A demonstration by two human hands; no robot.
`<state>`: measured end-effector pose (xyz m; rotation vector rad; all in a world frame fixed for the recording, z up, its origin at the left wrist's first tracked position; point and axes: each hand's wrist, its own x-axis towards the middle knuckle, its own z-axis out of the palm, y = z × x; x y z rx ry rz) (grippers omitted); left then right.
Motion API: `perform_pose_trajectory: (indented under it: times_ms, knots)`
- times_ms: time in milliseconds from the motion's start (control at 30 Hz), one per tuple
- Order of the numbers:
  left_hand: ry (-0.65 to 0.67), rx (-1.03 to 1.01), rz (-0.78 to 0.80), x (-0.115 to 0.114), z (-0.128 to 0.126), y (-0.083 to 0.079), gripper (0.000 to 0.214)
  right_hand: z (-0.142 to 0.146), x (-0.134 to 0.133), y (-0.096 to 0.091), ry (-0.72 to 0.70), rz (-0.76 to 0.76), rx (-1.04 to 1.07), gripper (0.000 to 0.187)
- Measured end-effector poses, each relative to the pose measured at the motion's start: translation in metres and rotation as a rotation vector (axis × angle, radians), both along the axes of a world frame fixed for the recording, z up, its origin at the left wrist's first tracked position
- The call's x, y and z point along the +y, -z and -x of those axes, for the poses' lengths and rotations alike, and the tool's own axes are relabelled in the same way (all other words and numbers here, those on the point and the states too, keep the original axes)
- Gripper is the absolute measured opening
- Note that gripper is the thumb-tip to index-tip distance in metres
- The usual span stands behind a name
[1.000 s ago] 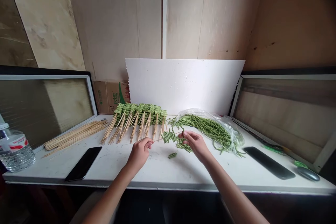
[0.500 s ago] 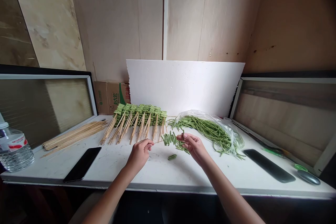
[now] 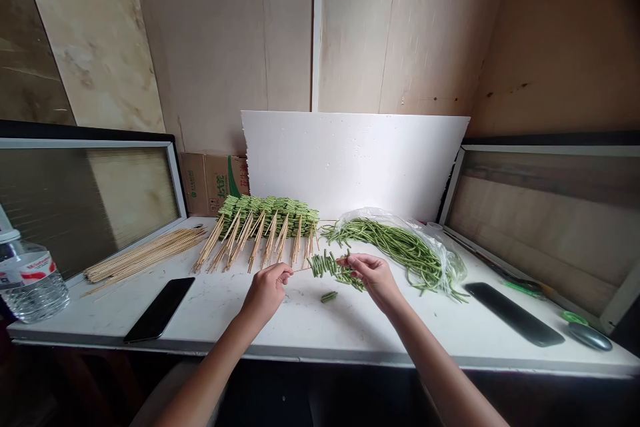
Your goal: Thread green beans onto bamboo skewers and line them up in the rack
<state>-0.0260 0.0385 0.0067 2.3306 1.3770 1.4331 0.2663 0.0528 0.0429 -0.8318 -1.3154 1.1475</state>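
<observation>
My left hand (image 3: 267, 290) is closed in a pinch on the blunt end of a thin bamboo skewer (image 3: 302, 269). Several short pieces of green bean (image 3: 323, 264) are threaded crosswise along that skewer, held above the table. At its far end my right hand (image 3: 376, 280) pinches a green bean piece (image 3: 349, 254) between thumb and fingers, partly hidden by them. More cut pieces (image 3: 353, 278) lie on the table behind and below the right hand. A small cluster of cut beans (image 3: 329, 296) lies closer to me.
Stacked bean skewers (image 3: 267, 217) stand at the back, handles toward me. Loose bamboo skewers (image 3: 145, 255), a black phone (image 3: 160, 310) and a water bottle (image 3: 31, 280) are leftward. Long beans (image 3: 390, 245) in a plastic bag, a dark flat slab (image 3: 515, 315) and a mouse (image 3: 590, 336) are rightward.
The camera view has shifted slightly. My right hand, with the bean piece, has moved a little at the skewer's far end; my left hand keeps its hold on the skewer.
</observation>
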Motion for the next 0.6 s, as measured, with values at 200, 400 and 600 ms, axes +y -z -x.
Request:
perform_pose_trajectory:
  times_ms: [200, 400, 600]
  knots:
    - [-0.025, 0.032, -0.036, -0.006, -0.001, -0.006, 0.049, -0.002, -0.002, -0.001, 0.043, -0.061, -0.054, 0.03]
    - [-0.009, 0.02, -0.034, -0.007, -0.002, -0.01, 0.048, 0.002, -0.006, -0.005, 0.038, -0.074, -0.05, 0.03]
    - [-0.053, -0.062, -0.021, -0.006, -0.003, -0.014, 0.031, 0.004, -0.004, -0.004, 0.027, -0.068, 0.011, 0.032]
